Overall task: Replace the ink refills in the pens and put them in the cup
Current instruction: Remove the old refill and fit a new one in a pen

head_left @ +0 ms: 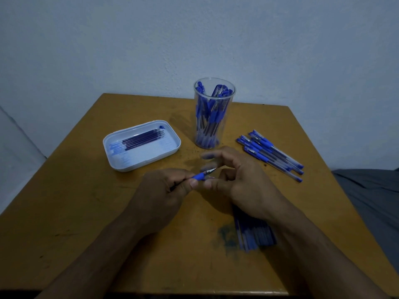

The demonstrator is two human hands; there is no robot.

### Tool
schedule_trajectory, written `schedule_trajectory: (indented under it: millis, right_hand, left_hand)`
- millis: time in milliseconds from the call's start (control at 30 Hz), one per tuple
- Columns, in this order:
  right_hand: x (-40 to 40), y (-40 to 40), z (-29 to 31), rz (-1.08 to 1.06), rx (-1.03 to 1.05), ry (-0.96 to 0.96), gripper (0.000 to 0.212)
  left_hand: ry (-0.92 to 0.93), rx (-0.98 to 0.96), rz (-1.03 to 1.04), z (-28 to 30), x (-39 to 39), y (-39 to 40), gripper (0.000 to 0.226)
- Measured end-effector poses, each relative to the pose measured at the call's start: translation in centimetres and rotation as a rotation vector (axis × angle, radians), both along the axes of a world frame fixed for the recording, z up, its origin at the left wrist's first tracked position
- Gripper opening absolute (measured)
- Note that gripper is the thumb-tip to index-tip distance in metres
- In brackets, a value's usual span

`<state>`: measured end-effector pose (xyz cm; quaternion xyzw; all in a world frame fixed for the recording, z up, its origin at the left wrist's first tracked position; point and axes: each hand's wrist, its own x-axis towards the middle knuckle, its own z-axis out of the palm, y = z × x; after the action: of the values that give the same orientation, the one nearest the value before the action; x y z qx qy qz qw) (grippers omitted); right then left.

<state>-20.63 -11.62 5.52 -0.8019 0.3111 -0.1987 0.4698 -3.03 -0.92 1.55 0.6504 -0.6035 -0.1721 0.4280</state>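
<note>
My left hand [166, 188] grips a blue pen [200, 175] by its barrel, the rubber grip and metal tip pointing right. My right hand [237, 175] is just beyond the tip, its fingers blurred and curled near it; what they hold is unclear. A clear cup [212, 113] behind my hands holds several blue pens. A white tray [121, 162] to the left holds several dark ink refills [143, 138]. Several capped pens [269, 154] lie to the right of the cup.
The brown table [86, 212] has an ink stain [226, 236] near the front. A blurred bundle of blue pen parts [254, 234] lies under my right forearm. Grey cloth [371, 190] lies beyond the table's right edge. A pale wall stands behind.
</note>
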Motion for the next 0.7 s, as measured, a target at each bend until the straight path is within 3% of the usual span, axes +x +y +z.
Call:
schedule_trajectory:
  millis: [100,200,300,400,467,567,667,700]
  right_hand:
    - [0.15,0.06,-0.33,-0.079,-0.054,0.014,0.02]
    - [0.22,0.29,-0.82,-0.084,-0.102,0.005,0.027]
    - [-0.05,-0.03,-0.69,-0.003,-0.036,-0.019,0.009]
    - [-0.23,-0.26,-0.45,0.043,0.022,-0.046,0.021]
    - [-0.17,-0.22,-0.5,-0.024,-0.059,-0.03,0.007]
    - [-0.19,-0.23,-0.87,-0.072,-0.153,0.023,0.029]
    - [-0.4,-0.39,-0.53,-0.009,-0.083,0.006,0.007]
    - [-0.46,-0.47,-0.42,0.016,-0.041,-0.001,0.012]
  left_hand:
    - [0.001,0.016,-0.002,0.09,-0.16,0.01,0.024]
    - [0.008,0.017,0.004,0.18,-0.22,0.11,0.02]
    - [0.024,0.014,0.006,0.11,-0.24,0.04,0.018]
    - [0.023,0.018,0.014,0.05,-0.12,-0.01,0.025]
    - [0.021,0.021,0.005,0.08,-0.15,0.02,0.022]
    - [0.035,0.022,0.0,0.22,-0.25,0.04,0.022]
    - [0.031,0.026,0.009,0.14,-0.19,0.0,0.022]
    - [0.032,0.03,0.012,0.09,-0.17,-0.01,0.021]
